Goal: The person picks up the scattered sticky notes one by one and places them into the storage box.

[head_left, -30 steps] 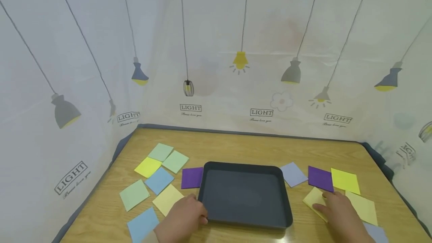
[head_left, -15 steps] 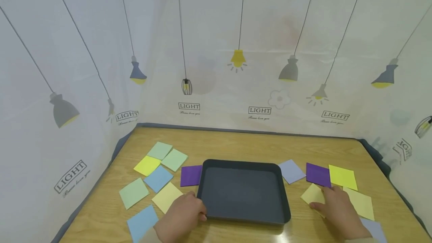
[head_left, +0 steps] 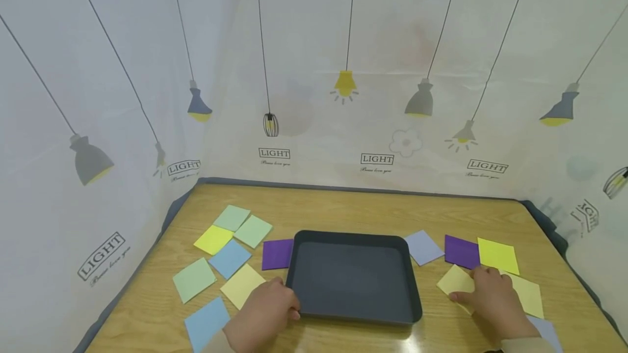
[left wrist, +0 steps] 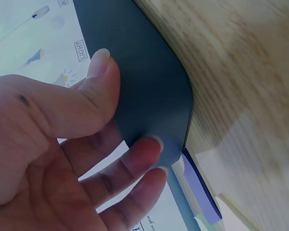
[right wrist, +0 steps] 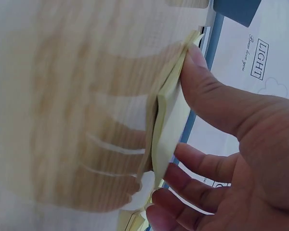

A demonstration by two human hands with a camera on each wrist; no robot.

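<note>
A dark grey baking tray [head_left: 354,282] lies on the wooden table. My left hand [head_left: 267,309] grips its near left corner. In the left wrist view, the thumb of that hand [left wrist: 77,125] presses the tray's outer wall [left wrist: 154,77], and fingertips touch its lower corner. Right of the tray, my right hand [head_left: 495,298] spans a pale yellow sticky note pad [head_left: 455,281]. In the right wrist view, the thumb of the right hand [right wrist: 231,139] is on one edge of the pad [right wrist: 171,125], curled fingers at the other. The pad's edge stands slightly off the table there.
Left of the tray lie several loose notes, among them a blue note [head_left: 208,323] and a purple note [head_left: 277,254]. On the right are a lilac note [head_left: 424,248], a purple note [head_left: 462,251] and a bright yellow note [head_left: 497,255]. Lamp-printed cloth [head_left: 314,97] surrounds the table.
The head view has shifted slightly. My right hand's fingers have settled closer over the pale yellow pad. The left hand keeps its hold on the tray, which stays in place.
</note>
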